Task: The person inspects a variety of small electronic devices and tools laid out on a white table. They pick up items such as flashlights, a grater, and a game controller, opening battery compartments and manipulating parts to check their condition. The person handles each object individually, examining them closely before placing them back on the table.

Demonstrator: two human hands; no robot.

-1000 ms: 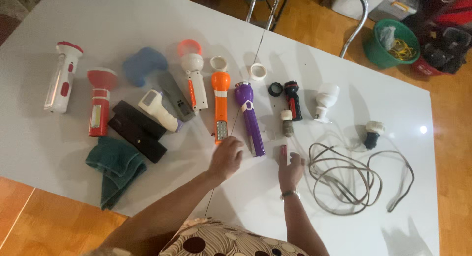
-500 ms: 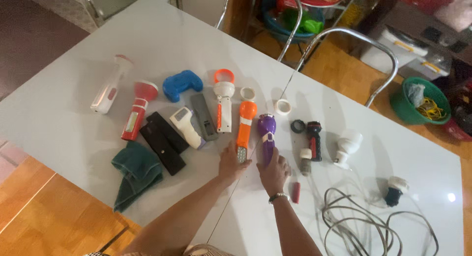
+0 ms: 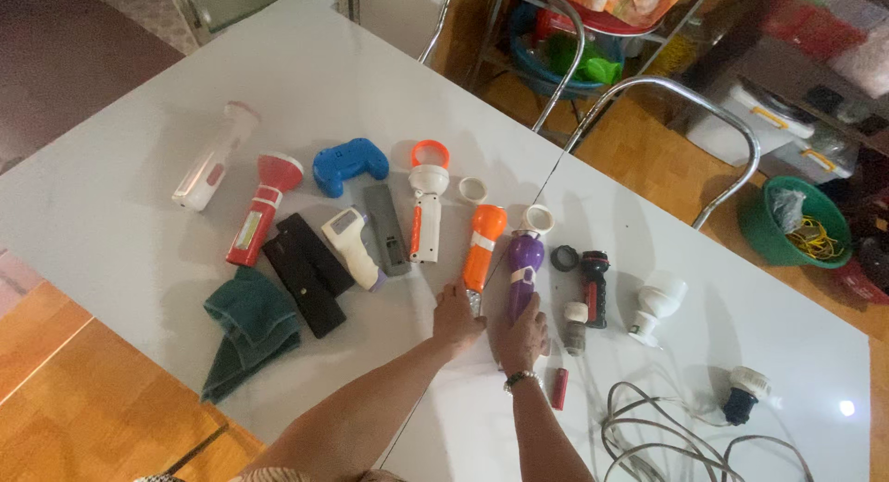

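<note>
My left hand (image 3: pixel 457 317) rests on the white table (image 3: pixel 139 250) with its fingers curled over the tail end of an orange flashlight (image 3: pixel 483 246). Beside it, my right hand (image 3: pixel 523 338) closes over the tail of a purple flashlight (image 3: pixel 520 264), whose head nearly touches a white ring (image 3: pixel 537 220). The two flashlights lie side by side, pointing away from me. A small red cylinder (image 3: pixel 558 388) lies just right of my right wrist.
Left of my hands lie a white-and-orange torch (image 3: pixel 426 209), grey remote (image 3: pixel 385 230), white thermometer gun (image 3: pixel 352 237), black case (image 3: pixel 308 271), red flashlight (image 3: pixel 261 209), white flashlight (image 3: pixel 215 158), blue controller (image 3: pixel 348 164) and green cloth (image 3: pixel 248 329). To the right: black-red torch (image 3: pixel 594 287), white socket (image 3: pixel 654 306), coiled cable (image 3: pixel 685 436).
My right hand left the small red cylinder and moved left onto the purple flashlight's tail. My left hand went forward onto the orange flashlight's end. My view shifted.
</note>
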